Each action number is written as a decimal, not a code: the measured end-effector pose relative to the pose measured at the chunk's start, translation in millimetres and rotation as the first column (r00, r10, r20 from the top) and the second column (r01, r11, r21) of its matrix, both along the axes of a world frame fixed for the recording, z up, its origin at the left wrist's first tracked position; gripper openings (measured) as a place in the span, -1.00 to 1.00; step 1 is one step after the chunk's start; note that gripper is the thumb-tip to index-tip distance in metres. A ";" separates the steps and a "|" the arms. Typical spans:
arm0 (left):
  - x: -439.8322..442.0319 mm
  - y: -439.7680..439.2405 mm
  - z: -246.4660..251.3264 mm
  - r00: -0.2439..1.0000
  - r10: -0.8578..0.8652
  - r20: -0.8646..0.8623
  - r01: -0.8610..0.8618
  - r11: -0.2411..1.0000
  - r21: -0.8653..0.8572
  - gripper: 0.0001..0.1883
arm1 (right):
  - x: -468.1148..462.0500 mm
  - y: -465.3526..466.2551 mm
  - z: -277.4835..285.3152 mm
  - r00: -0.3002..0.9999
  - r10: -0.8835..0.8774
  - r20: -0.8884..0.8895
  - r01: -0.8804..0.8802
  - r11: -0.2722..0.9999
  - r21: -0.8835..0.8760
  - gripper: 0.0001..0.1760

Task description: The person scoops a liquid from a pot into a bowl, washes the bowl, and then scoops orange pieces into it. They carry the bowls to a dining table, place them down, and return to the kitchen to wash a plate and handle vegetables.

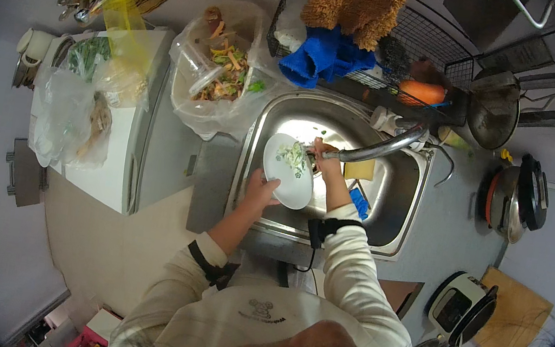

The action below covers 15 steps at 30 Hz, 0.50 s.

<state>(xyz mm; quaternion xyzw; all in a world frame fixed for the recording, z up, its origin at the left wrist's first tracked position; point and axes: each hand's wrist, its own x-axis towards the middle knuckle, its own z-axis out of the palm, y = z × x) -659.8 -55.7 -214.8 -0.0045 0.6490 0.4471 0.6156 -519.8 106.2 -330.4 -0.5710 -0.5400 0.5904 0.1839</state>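
My left hand (pixel 260 191) grips the near left rim of a white oval plate (pixel 282 193), thumb on top. The plate is tilted over the steel sink (pixel 387 226). Pale green vegetable shreds (pixel 291 155) lie on its upper part, around a small green printed motif. At the plate's right edge, my right hand (pixel 326 160) reaches down near the sink's drain, fingers bent. Whether it holds anything is hidden by the fingers and the tap. A curved metal faucet (pixel 387 149) ends right over this hand. A yellow sponge (pixel 359 169) and a blue cloth (pixel 358 202) lie in the sink to the right.
A lined bin of food scraps (pixel 224 78) stands left of the sink. Behind hangs a wire rack (pixel 430 35) with a blue cloth (pixel 321 54). A white fridge (pixel 122 162) bears plastic bags (pixel 65 112). Pots (pixel 505 197) and a white appliance (pixel 458 305) stand right.
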 end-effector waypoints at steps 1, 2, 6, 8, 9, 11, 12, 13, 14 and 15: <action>-1.0 4.1 -4.6 1.000 -0.006 -0.001 0.006 1.000 -0.001 -0.46 | 4.2 -1.3 2.5 0.960 0.084 0.267 -0.151 0.958 0.244 -0.66; -1.8 8.1 -11.5 1.000 -0.010 0.016 0.010 1.000 -0.003 -0.47 | 15.3 -5.5 5.0 0.994 -0.106 0.021 0.106 0.994 0.018 -0.59; -11.5 31.0 -42.0 0.985 -0.045 0.166 0.043 0.999 0.011 -0.46 | 49.2 -30.8 29.3 0.897 -0.368 -0.243 0.182 0.811 -0.557 -0.44; -17.3 47.7 -58.7 0.971 -0.113 0.213 0.117 0.993 -0.005 -0.39 | 58.8 -40.8 42.6 0.701 -0.547 -0.459 0.096 0.709 -0.698 -0.35; -23.1 56.4 -66.4 0.959 -0.198 0.204 0.200 0.980 0.012 -0.40 | 62.6 -43.7 49.4 0.669 -0.523 -0.528 0.061 0.747 -0.662 -0.33; -29.2 76.7 -79.5 0.945 -0.256 0.204 0.263 0.965 -0.005 -0.39 | 63.1 -43.9 62.3 0.639 -0.517 -0.569 0.087 0.784 -0.615 -0.29; -27.6 84.2 -83.4 0.920 -0.389 -0.057 0.391 0.920 0.028 -0.37 | 61.1 -43.4 68.3 0.633 -0.549 -0.546 0.138 0.774 -0.618 -0.28; -24.8 91.8 -86.8 0.817 -0.484 -0.315 0.507 0.862 -0.009 -0.35 | 58.5 -41.7 73.2 0.652 -0.574 -0.495 0.230 0.773 -0.592 -0.30; -19.6 98.7 -88.8 0.645 -0.540 -0.540 0.598 0.797 -0.083 -0.33 | 55.1 -41.4 77.7 0.673 -0.585 -0.453 0.309 0.779 -0.546 -0.32; -12.8 105.3 -90.0 0.385 -0.570 -0.726 0.668 0.715 -0.208 -0.32 | 50.2 -41.4 80.8 0.702 -0.570 -0.428 0.343 0.797 -0.498 -0.34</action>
